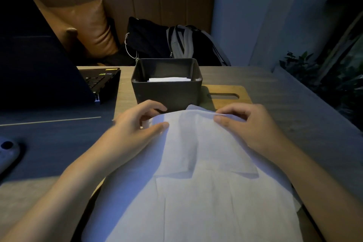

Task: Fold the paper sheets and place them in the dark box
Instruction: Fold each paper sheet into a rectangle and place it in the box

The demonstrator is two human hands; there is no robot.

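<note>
Head view, dim light. An open laptop (pixel 39 61) stands at the left of the bench (pixel 275 92), its raised screen blocking the far-left corner from sight. A grey rounded device (pixel 7 153) lies at the left edge, only partly in frame. Beyond the bench: a brown bench seat (pixel 157 0) with an orange-brown cushion (pixel 86 25), a dark bag (pixel 145 39) and a grey-strapped backpack (pixel 188 43). Leafy plants (pixel 322 76) sit to the far right.

The dark box (pixel 167 86) stands upright at mid-bench, just beyond the hands, its near wall hiding most of its floor. Inside it, folded white paper (pixel 170 79) shows above the near rim; how many pieces, cannot tell. A wooden board (pixel 233 94) with a slot handle lies just to the right of the box, its near edge covered by paper.

The top paper sheet (pixel 196 143) lies on a larger stack of paper sheets (pixel 196 212) near the front edge. Its far edge is lifted off the bench, close to the box's near wall. The left hand (pixel 135 124) pinches the sheet's far-left corner between thumb and curled fingers. The right hand (pixel 247 124) pinches the far-right corner likewise. Both forearms flank the stack.
</note>
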